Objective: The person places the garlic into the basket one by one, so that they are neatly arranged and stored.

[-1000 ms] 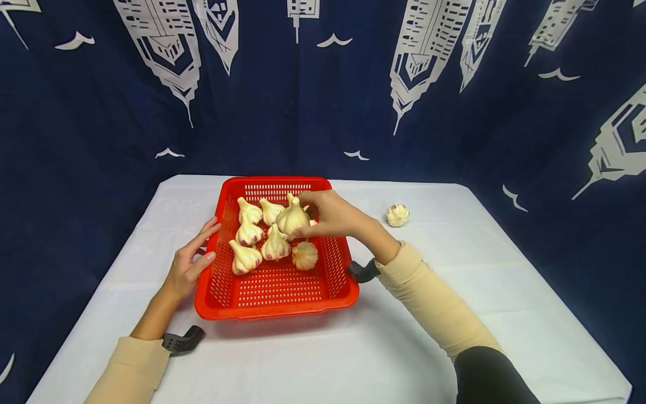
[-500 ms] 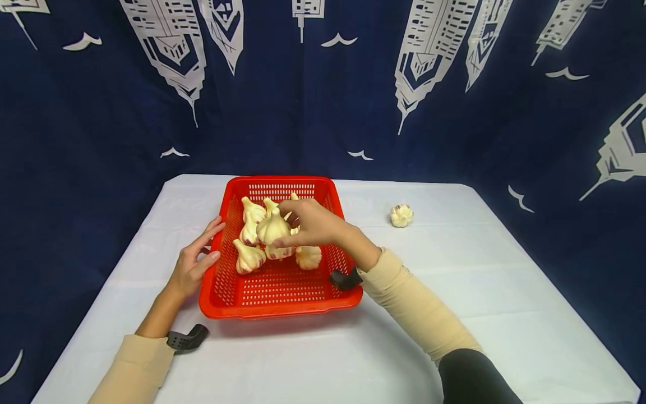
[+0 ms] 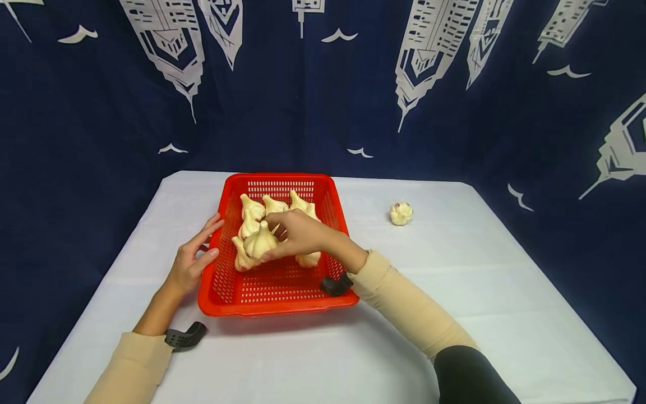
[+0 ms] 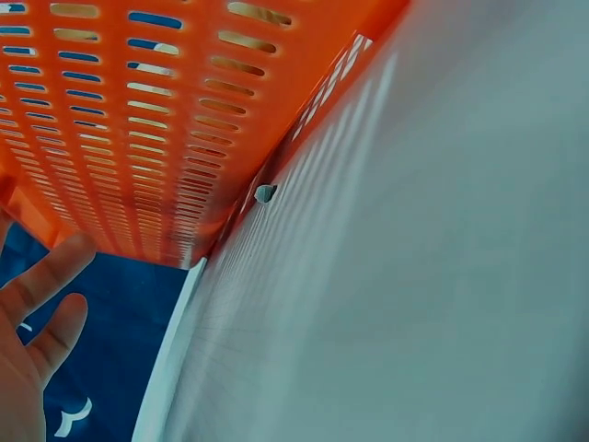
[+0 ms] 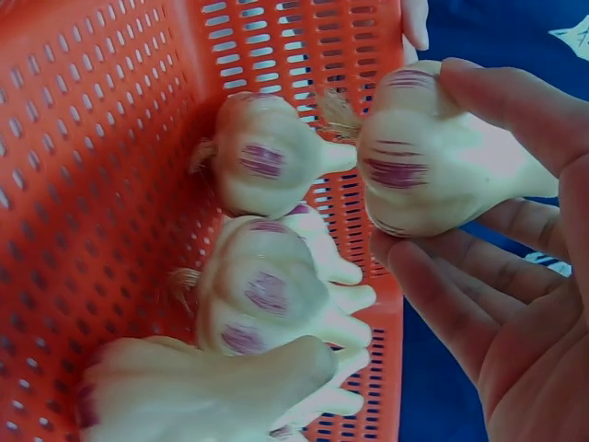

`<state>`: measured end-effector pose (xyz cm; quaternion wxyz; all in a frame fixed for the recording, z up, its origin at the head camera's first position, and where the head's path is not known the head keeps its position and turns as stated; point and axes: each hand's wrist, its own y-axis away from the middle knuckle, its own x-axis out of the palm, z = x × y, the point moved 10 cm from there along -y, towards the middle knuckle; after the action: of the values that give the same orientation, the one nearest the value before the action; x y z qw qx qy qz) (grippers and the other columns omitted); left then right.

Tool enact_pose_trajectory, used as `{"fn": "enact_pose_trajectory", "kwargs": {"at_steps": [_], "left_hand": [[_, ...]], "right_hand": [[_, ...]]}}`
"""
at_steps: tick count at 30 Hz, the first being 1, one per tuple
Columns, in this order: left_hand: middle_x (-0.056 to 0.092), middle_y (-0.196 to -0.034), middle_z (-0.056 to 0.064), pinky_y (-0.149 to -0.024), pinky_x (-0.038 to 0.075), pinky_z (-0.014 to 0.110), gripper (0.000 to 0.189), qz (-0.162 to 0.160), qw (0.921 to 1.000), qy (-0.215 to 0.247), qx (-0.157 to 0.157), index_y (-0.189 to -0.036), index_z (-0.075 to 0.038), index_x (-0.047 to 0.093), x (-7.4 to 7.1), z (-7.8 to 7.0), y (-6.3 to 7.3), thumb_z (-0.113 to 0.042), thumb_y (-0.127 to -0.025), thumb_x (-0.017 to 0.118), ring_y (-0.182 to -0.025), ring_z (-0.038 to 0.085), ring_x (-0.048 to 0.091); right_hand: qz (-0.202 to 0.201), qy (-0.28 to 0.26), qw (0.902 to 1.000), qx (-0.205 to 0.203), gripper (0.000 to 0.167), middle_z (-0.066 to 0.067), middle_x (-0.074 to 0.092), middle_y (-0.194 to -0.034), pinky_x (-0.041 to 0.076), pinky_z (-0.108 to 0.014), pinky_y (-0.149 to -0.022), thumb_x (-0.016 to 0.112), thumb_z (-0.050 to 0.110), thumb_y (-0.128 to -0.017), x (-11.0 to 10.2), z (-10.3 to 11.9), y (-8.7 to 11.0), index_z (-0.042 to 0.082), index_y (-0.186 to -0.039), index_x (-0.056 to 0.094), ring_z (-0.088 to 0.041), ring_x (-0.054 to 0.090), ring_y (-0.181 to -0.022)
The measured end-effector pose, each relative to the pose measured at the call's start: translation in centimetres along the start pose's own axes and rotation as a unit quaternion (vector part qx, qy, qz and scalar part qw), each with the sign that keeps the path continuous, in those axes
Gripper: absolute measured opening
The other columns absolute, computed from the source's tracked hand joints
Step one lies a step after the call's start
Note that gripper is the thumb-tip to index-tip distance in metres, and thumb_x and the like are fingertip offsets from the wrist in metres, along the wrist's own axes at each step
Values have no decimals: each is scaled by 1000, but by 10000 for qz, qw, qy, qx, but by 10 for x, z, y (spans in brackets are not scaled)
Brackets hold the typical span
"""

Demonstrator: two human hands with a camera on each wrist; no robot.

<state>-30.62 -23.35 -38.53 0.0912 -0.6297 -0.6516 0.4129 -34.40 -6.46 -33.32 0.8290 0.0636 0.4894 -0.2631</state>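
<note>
My right hand (image 3: 298,233) pinches a garlic bulb (image 3: 261,240) between thumb and fingers over the red plastic basket (image 3: 282,307). In the right wrist view that garlic bulb (image 5: 414,157) shows purple streaks and a root tuft, and it is held above the others. Several more garlic bulbs (image 5: 262,285) lie below it in the basket, some hidden in the head view by my right hand. My left hand (image 3: 189,264) rests at the basket's left rim with its fingers extended. The left wrist view has the left hand (image 4: 41,313) beside the slotted wall.
A single garlic bulb (image 3: 401,214) lies on the white tablecloth (image 3: 454,269) to the right of the basket. Behind the table hangs a dark blue cloth (image 3: 323,112) with white building prints.
My right hand has moved left and nearer to me with the garlic bulb, from the basket's back right toward its left middle. The left hand stays at the rim.
</note>
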Motion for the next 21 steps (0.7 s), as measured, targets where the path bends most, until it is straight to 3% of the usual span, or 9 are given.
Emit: {"fn": "enact_pose_trajectory", "kwargs": {"at_steps": [4, 12, 21], "left_hand": [[42, -152, 16, -76, 41, 18, 55, 4, 10000, -7, -16, -140, 0, 54, -1, 0, 0, -6, -85, 51, -101, -1, 55], [43, -151, 16, -75, 42, 18, 54, -12, 10000, 13, 40, -139, 1, 54, -2, -2, -1, -5, -85, 51, -97, 1, 56], [43, -151, 17, -76, 42, 18, 55, -22, 9999, 105, 53, -139, 1, 54, -1, -2, -1, -4, -85, 50, -99, -2, 56]], "right_hand": [[70, -61, 9999, 144, 44, -9, 70, -106, 55, -31, -81, 86, 29, -76, 4, -3, 0, 6, -104, 61, -18, 71, -89], [259, -476, 9984, 139, 49, -8, 70, -108, 53, -20, -78, 87, 25, -75, 12, -6, 1, 3, -112, 64, -13, 69, -89], [476, -1062, 9932, -78, 57, -13, 69, -117, 52, -42, -91, 84, 24, -78, 20, -4, 1, -3, -123, 63, -27, 64, -109]]}}
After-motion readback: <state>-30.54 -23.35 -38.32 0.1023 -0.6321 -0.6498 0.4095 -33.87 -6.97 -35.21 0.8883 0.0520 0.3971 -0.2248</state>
